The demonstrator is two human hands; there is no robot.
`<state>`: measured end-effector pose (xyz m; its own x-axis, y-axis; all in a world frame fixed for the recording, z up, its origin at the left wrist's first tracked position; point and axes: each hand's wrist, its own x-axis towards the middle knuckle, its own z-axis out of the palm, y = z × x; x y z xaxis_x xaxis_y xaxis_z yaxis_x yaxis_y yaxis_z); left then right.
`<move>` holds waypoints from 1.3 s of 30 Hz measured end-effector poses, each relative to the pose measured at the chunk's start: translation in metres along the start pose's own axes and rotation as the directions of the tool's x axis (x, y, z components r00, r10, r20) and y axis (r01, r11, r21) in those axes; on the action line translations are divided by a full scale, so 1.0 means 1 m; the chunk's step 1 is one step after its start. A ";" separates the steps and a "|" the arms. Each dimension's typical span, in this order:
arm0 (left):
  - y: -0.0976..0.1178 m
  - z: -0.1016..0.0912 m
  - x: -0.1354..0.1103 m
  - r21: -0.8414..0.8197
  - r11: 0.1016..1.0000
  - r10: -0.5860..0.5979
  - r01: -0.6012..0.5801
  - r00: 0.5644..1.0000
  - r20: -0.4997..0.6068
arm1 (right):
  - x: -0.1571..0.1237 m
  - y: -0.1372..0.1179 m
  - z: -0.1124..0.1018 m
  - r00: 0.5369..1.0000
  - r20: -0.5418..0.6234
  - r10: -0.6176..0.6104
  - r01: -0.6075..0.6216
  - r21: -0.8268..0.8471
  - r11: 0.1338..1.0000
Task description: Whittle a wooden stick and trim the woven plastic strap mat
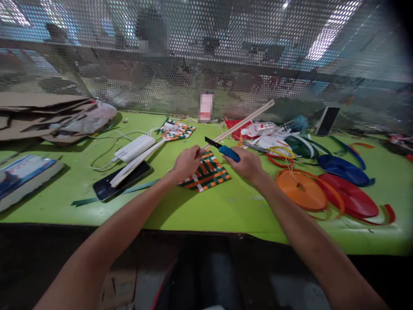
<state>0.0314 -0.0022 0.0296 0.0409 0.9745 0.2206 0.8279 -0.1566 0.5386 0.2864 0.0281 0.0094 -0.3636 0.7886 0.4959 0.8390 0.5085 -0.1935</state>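
My left hand [188, 162] is closed around the near end of a pale, thin wooden stick [250, 117], which slants up to the right. A blue utility knife [229, 153] is gripped in my right hand [248, 165], its dark blade extended toward the left and lying close to the stick; whether they touch I cannot tell. Below my hands, a woven piece of orange, green and white strips [209, 174] lies on the table, partly hidden by my left hand. A smaller woven piece [178, 130] with the same colours sits farther back.
On the green table [206, 215], rolls of orange [298, 191], red [351, 196] and blue strip [343, 169] lie at right. A phone [112, 185] under pale strips, a white power bank [134, 147] and flattened cardboard [38, 114] are at left. Perforated metal mesh [180, 82] stands behind.
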 end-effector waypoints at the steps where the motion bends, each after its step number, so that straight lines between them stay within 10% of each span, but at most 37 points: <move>1: 0.000 0.000 0.001 -0.014 1.000 -0.001 0.001 1.000 0.002 | 0.000 0.001 0.001 1.000 -0.019 -0.004 0.004 -0.012 1.000; 23: -0.002 0.001 -0.003 -0.003 1.000 -0.028 0.028 0.998 -0.059 | 0.003 0.000 -0.004 0.988 0.055 0.141 -0.134 -0.112 0.985; 36: -0.004 0.001 -0.001 0.018 0.999 -0.037 0.037 0.999 -0.026 | 0.010 0.008 -0.006 0.992 0.035 0.120 -0.125 0.331 0.936; 39: -0.002 -0.001 -0.001 -0.026 0.999 -0.040 0.039 0.999 -0.030 | 0.008 0.002 -0.004 0.975 0.152 0.161 -0.218 0.535 0.816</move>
<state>0.0291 -0.0032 0.0289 -0.0091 0.9747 0.2234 0.8138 -0.1226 0.5681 0.2871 0.0342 0.0163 -0.2814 0.9033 0.3237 0.5473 0.4282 -0.7191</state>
